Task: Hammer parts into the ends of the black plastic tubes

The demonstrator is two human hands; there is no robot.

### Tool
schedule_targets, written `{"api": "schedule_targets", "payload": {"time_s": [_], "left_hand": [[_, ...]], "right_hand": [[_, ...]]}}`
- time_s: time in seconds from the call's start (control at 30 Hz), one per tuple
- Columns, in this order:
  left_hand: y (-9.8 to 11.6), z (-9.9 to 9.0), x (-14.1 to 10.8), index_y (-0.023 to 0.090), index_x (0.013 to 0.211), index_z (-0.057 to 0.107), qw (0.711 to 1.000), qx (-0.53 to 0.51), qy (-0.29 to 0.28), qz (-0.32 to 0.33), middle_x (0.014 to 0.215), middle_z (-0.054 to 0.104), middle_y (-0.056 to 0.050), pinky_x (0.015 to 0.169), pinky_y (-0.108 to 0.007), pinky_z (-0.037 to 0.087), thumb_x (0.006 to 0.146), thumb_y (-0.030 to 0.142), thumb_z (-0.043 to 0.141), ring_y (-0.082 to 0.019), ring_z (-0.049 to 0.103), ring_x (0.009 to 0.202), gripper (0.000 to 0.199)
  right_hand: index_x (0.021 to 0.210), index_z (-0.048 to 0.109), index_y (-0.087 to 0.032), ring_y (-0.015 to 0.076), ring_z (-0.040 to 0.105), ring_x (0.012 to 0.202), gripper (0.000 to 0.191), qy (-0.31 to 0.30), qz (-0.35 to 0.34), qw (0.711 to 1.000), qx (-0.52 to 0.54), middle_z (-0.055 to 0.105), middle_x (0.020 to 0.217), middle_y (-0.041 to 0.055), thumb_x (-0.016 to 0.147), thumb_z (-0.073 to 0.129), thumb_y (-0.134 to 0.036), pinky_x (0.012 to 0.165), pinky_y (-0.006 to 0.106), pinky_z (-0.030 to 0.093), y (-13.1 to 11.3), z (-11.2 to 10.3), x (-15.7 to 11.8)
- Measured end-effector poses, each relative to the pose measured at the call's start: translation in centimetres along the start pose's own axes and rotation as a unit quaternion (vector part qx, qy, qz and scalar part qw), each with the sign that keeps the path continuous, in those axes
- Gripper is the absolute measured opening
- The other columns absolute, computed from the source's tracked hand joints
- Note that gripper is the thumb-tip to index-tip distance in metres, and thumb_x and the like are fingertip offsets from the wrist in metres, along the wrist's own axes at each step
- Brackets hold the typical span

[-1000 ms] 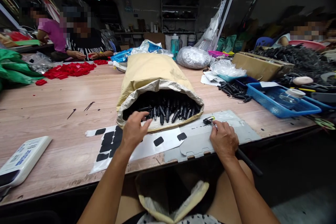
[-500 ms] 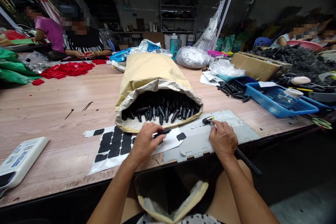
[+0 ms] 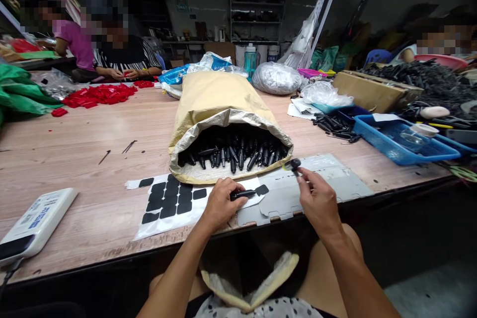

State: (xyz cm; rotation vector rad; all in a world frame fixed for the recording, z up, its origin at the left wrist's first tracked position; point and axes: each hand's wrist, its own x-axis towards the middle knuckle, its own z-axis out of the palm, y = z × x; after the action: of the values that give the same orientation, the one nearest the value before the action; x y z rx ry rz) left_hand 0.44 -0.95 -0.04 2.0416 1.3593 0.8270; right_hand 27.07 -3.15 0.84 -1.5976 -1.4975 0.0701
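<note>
My left hand (image 3: 220, 204) is closed around a slim black pen-shaped part (image 3: 244, 194), lying almost level just above the work surface. Its tip points right, at a loose black square sticker (image 3: 262, 190); whether the two touch I cannot tell. In my right hand (image 3: 317, 199) is a small hammer (image 3: 292, 164), gripped by its thin shank, its dark head raised over the grey board (image 3: 328, 179). Left of my left hand lies a white sheet (image 3: 149, 231) with several black square stickers (image 3: 170, 196). Behind both hands, an open paper sack (image 3: 227, 92) shows many similar black parts (image 3: 242, 154).
A white boxy device (image 3: 40, 223) lies at the left. Blue trays (image 3: 406, 154), loose black parts (image 3: 331, 126) and a cardboard box (image 3: 376, 90) stand right. Red pieces (image 3: 100, 97) are heaped near a co-worker (image 3: 126, 62). Another sack's mouth (image 3: 268, 283) opens at my lap.
My left hand has shifted right and slightly down with the black part, bringing its tip to the loose sticker. My right hand has lifted and turned the hammer, whose head is now higher.
</note>
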Motion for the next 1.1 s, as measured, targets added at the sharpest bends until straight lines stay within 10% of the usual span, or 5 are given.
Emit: {"api": "schedule_targets", "payload": {"time_s": [0.3,1.1], "left_hand": [[-0.6,0.6,0.1,0.023,0.092,0.071,1.000,0.001,0.015,-0.007,0.090,0.064,-0.001,0.086,-0.035,0.042,0.081,0.021,0.074,-0.023,0.053,0.095,0.012],[-0.2,0.5,0.1,0.023,0.091,0.070,1.000,0.007,0.018,-0.004,0.092,0.066,-0.002,0.085,-0.037,0.043,0.080,0.021,0.073,-0.023,0.053,0.094,0.011]], "right_hand": [[0.120,0.067,-0.022,0.0191,0.066,0.095,0.029,-0.164,-0.085,0.974,0.131,0.070,0.101,0.0067,0.100,0.046,-0.024,0.086,0.033,0.053,-5.9,2.4,-4.0],[0.127,0.066,-0.023,0.0182,0.066,0.098,0.033,-0.092,-0.092,0.990,0.048,0.070,0.105,0.0064,0.101,0.047,-0.023,0.089,0.031,0.051,-4.8,2.5,-3.9]]}}
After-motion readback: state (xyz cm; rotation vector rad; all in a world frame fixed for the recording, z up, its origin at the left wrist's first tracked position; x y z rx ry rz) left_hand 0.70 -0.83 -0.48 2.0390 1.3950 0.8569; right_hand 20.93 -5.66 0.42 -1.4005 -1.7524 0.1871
